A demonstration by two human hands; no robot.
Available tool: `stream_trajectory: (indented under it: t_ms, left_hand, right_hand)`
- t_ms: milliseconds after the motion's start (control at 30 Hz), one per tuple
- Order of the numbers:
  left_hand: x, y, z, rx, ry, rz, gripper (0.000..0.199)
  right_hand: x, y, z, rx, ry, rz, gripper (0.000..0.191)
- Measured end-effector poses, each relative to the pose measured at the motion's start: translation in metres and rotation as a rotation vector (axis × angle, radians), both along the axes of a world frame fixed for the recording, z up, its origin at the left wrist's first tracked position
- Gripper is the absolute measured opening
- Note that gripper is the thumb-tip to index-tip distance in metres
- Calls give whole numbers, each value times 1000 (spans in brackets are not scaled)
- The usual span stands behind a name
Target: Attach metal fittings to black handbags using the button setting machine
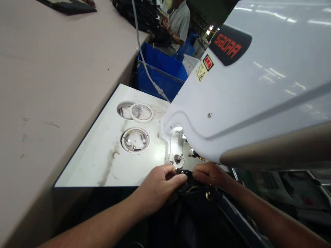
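A black item point(196, 213) with gold-coloured metal fittings hangs at the front edge of the white machine table. My left hand point(161, 182) pinches its upper edge between thumb and fingers, beside a small metal piece. On the right, my right hand point(210, 174) grips the same edge, its fingers curled over the dark material. Just beyond my hands stands a small round metal post point(178, 158) on the machine's base. The large white machine head point(245, 93) overhangs from the right. The lower part of the black item is too dark to make out.
Two round holders with small metal parts, a rear one point(142, 112) and a front one point(134, 140), are set in the white table point(152, 155). A pinkish table point(51, 86) lies left. Behind are a blue bin point(160, 74), a hanging cable point(139, 44) and a seated person point(181, 24).
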State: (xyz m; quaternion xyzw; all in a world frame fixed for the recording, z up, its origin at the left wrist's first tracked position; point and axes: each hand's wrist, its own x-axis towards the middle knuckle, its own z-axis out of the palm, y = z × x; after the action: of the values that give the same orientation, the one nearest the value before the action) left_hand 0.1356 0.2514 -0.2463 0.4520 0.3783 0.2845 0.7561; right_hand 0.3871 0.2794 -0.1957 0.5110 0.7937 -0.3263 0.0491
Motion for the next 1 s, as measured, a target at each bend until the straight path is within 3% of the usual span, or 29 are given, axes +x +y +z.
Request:
stream_trajectory:
  t_ms: [100, 200, 467, 600, 767, 1000]
  left_hand:
    - [-2, -5, 3, -43, -132, -59, 34]
    - [-6, -17, 11, -96, -209, -62, 35]
    - [-29, -77, 37, 24, -69, -83, 33]
    - [-36, -108, 49, 184, 7, -77, 26]
    - [-40, -142, 65, 500, 116, 12, 15]
    - [-41, -179, 83, 728, 141, 78, 8]
  right_hand:
    - [-8, -25, 11, 17, 19, -48, 53]
    - [-18, -53, 22, 166, -60, -30, 48]
    - [-33, -120, 35, 496, -109, 178, 43]
    - [-38, -151, 42, 618, -80, 235, 41]
    - [-42, -181, 52, 791, 25, 262, 37]
    - [-42, -210, 58, 914, 64, 295, 34]
